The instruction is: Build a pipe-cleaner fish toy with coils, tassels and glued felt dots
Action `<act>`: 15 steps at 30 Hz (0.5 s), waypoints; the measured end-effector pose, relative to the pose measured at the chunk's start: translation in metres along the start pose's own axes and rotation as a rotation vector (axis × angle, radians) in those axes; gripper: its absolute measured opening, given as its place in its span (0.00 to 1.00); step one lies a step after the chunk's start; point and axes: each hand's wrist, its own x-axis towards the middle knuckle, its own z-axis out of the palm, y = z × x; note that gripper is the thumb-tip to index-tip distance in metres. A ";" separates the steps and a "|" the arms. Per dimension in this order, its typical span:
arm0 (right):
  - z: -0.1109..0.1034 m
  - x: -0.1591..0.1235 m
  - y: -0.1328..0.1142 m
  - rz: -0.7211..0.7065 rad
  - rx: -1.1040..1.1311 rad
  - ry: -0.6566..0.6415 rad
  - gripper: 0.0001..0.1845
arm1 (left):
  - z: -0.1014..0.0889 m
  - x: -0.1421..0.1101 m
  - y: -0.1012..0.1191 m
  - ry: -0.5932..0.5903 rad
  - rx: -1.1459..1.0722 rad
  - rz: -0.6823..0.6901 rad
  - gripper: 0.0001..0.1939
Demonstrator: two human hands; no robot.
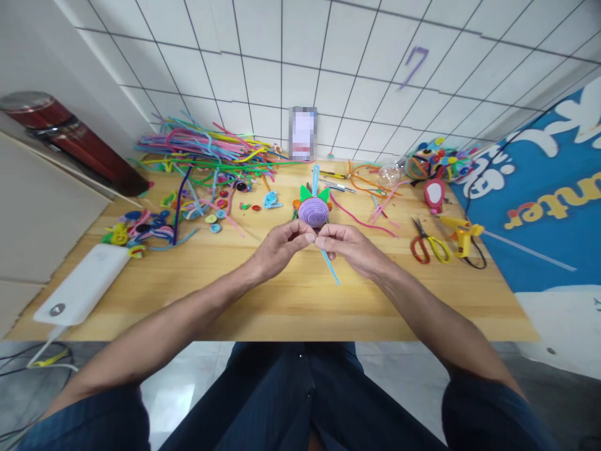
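Observation:
My left hand (287, 245) and my right hand (346, 244) meet fingertip to fingertip over the table, both closed in a pinch. A light-blue pipe cleaner (331, 269) sticks out toward me from under my right fingers. What my left fingertips pinch is too small and covered to make out. Just beyond the fingertips sits a purple coiled pipe-cleaner ornament (313, 213). It has green leaf-like points (322, 193) on top, a light-blue loop (315, 178) standing above, and orange bits at its side. My fingers hide its near edge.
Pipe cleaners (201, 145) are heaped at the back left, with buttons (215, 228) and small craft pieces nearby. A white power bank (84, 285) and red thermos (79, 144) stand left. Scissors (429, 241), a yellow glue gun (462, 239) and a phone (303, 133) are also there.

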 end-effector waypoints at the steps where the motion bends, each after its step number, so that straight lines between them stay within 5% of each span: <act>1: 0.004 0.000 0.002 -0.024 0.014 0.032 0.19 | 0.007 -0.001 -0.003 0.050 -0.072 -0.010 0.19; 7: 0.018 0.000 0.019 -0.071 0.139 0.203 0.21 | 0.034 -0.006 -0.021 0.183 -0.418 -0.131 0.21; 15: -0.005 -0.010 0.002 -0.003 -0.031 0.009 0.15 | -0.013 0.005 0.002 -0.153 0.149 0.011 0.14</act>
